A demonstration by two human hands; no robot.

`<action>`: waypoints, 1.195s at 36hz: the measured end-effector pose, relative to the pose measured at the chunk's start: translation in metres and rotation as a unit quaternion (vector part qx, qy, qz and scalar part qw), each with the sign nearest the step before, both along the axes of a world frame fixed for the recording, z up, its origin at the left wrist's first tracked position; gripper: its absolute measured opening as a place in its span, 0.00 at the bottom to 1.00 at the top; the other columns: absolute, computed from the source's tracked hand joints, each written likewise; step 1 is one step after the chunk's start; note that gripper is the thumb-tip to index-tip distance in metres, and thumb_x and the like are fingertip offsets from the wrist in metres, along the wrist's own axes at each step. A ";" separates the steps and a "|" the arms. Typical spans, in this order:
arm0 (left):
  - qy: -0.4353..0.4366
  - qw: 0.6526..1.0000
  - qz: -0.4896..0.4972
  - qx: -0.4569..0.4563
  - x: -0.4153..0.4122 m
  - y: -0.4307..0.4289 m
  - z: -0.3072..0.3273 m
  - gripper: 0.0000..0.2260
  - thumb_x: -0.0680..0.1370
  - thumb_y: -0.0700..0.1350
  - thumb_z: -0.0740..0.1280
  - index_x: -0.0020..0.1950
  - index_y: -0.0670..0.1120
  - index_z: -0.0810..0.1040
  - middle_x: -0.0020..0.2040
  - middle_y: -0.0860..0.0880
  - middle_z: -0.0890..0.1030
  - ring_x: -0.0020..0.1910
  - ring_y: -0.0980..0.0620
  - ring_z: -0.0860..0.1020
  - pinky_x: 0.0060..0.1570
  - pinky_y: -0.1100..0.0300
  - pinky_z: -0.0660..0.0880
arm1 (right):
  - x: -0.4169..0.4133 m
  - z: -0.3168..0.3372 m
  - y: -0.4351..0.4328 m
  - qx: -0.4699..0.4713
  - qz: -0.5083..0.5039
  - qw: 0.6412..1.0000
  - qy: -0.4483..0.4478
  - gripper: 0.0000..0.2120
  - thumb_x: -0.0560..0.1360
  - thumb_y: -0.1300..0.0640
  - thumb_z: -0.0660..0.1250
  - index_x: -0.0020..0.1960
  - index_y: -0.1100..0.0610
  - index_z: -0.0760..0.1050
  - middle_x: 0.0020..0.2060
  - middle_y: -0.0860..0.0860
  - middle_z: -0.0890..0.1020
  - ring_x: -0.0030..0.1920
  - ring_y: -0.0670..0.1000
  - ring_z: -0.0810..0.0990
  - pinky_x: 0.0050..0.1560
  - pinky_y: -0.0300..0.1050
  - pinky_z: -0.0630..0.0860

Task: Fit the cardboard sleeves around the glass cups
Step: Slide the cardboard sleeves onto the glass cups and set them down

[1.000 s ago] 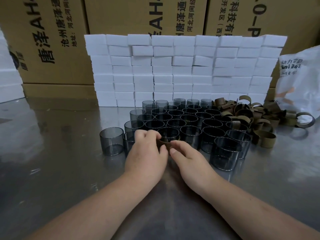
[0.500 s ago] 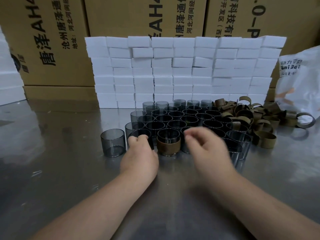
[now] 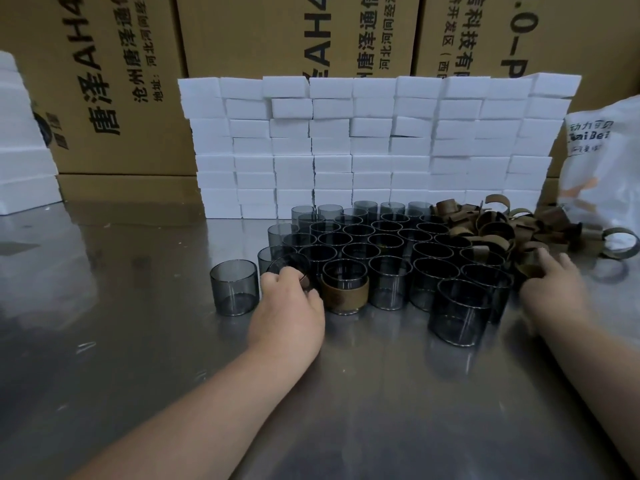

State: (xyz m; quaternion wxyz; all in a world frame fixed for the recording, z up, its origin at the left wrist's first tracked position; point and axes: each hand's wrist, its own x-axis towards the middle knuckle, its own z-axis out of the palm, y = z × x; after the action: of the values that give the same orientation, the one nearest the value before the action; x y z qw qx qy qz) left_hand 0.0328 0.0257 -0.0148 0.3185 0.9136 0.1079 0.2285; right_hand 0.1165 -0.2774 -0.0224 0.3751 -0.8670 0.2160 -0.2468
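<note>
I see the left hand (image 3: 290, 308) gripping 1 smoky-grey glass cup (image 3: 289, 264); right hand (image 3: 554, 284) on brown cardboard sleeves (image 3: 493, 233), grip indeterminate.

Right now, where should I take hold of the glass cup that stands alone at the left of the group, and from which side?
Probably the round wall of the lone glass cup, fingers wrapped from its left. It stands upright, with bare table on its left and near sides, while the left hand, gripping a tilted cup, crowds its right.
</note>
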 end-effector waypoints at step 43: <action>-0.212 0.954 -0.122 -0.176 -0.001 -0.005 -0.003 0.05 0.78 0.50 0.56 0.43 0.52 0.65 0.36 0.54 0.70 0.34 0.66 0.69 0.32 0.69 0.64 | -0.117 0.071 0.157 0.166 0.402 0.860 -0.265 0.14 0.76 0.60 0.60 0.35 0.49 0.77 0.30 0.37 0.79 0.34 0.34 0.76 0.33 0.23 0.68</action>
State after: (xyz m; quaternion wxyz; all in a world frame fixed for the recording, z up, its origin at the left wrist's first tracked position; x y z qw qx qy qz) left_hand 0.0322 0.0202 -0.0178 0.5149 0.7801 -0.0354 0.3536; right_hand -0.0004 -0.1200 0.0482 0.6230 -0.7054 -0.2215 -0.2554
